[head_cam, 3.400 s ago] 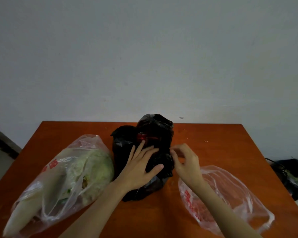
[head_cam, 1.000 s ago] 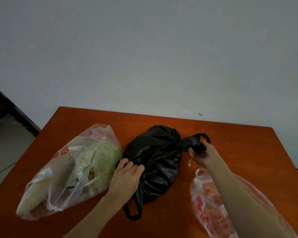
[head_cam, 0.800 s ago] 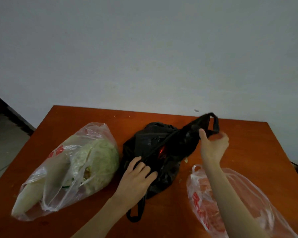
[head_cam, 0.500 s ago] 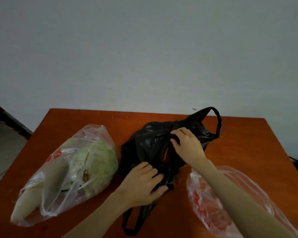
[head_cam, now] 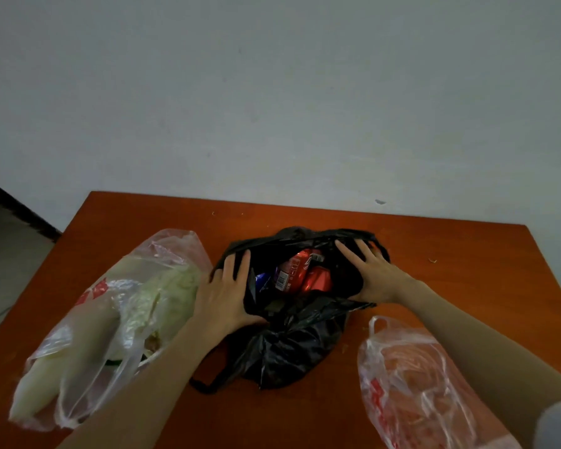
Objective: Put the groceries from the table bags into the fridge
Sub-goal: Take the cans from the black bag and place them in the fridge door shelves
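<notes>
Since 0.5 s ago: black bag [head_cam: 292, 345] mouth now spread wide; contents exposed. Left hand [head_cam: 225, 294] moved from lower bag body up to left rim; fingers extended, pressing film outward. Right hand [head_cam: 371, 277] shifted to right rim; fingers splayed, thumb hooked under edge. Red drink cans [head_cam: 305, 270] visible inside, blue item beside them. Cabbage bag [head_cam: 117, 315] left, clear bag [head_cam: 425, 387] right, both untouched on table [head_cam: 467, 251]. Judgement: access gained; extraction of cans follows. Fridge not in view.
</notes>
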`<move>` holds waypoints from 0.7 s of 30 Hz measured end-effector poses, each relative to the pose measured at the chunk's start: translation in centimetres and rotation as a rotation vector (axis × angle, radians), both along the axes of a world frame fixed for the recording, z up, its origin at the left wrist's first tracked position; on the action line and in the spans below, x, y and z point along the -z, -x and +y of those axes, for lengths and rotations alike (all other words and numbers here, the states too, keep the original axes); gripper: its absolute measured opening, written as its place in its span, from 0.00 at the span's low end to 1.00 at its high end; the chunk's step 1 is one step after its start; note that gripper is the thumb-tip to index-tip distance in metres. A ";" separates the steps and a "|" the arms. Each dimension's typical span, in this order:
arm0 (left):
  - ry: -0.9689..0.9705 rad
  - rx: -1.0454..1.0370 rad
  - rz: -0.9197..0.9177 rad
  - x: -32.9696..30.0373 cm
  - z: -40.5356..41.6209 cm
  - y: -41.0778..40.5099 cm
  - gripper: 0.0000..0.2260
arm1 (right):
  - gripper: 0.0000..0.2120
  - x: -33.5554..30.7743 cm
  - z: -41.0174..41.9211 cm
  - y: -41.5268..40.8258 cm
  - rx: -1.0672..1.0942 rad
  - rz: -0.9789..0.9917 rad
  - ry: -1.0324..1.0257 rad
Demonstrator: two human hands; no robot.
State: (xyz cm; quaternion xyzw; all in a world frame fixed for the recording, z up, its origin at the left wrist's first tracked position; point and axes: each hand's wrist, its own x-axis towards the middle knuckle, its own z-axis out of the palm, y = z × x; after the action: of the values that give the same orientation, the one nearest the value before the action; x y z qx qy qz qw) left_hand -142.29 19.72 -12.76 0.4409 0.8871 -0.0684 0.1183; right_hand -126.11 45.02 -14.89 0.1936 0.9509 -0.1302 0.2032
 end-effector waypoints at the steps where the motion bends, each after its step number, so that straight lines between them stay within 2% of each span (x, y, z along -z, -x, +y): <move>1: 0.036 -0.006 -0.024 0.4 0.1 0.3 0.56 | 0.52 0.7 0.1 0.2 0.024 -0.011 0.070; 5: 0.169 0.036 -0.070 1.6 0.6 0.0 0.55 | 0.57 3.1 -0.3 0.4 0.110 -0.072 0.212; 8: 0.244 0.094 -0.093 2.2 0.2 -2.2 0.51 | 0.57 3.9 -1.4 0.0 0.137 -0.020 0.272; 10: 0.142 0.164 -0.043 2.7 -0.8 -3.6 0.46 | 0.49 3.4 -2.5 -0.6 0.169 0.041 0.227; 11: 0.056 0.228 0.014 2.8 -1.4 -4.2 0.43 | 0.42 3.2 -3.4 -1.0 0.173 0.126 0.153; 13: -0.049 0.380 0.078 3.5 -2.5 -5.2 0.34 | 0.25 2.9 -5.5 -1.9 0.112 0.442 0.023; 14: -0.092 0.452 0.100 3.9 -3.0 -5.6 0.29 | 0.21 2.9 -6.7 -2.2 0.049 0.546 0.027; 15: -0.122 0.499 0.092 4.1 -3.4 -6.0 0.25 | 0.20 3.0 -8.1 -2.5 -0.014 0.584 0.064; 17: -0.144 0.522 0.016 4.1 -3.9 -6.8 0.23 | 0.24 3.5 -10.7 -3.1 -0.074 0.572 0.136; 21: -0.145 0.439 -0.122 4.6 -5.7 -7.4 0.24 | 0.34 5.4 -12.5 -5.9 0.027 0.498 0.171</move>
State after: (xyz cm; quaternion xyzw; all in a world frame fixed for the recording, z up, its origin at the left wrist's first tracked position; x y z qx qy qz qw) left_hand -134.85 14.05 -17.39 0.6339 0.7637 -0.0019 0.1223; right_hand -120.24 32.52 -20.26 0.1507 0.9545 -0.2563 -0.0234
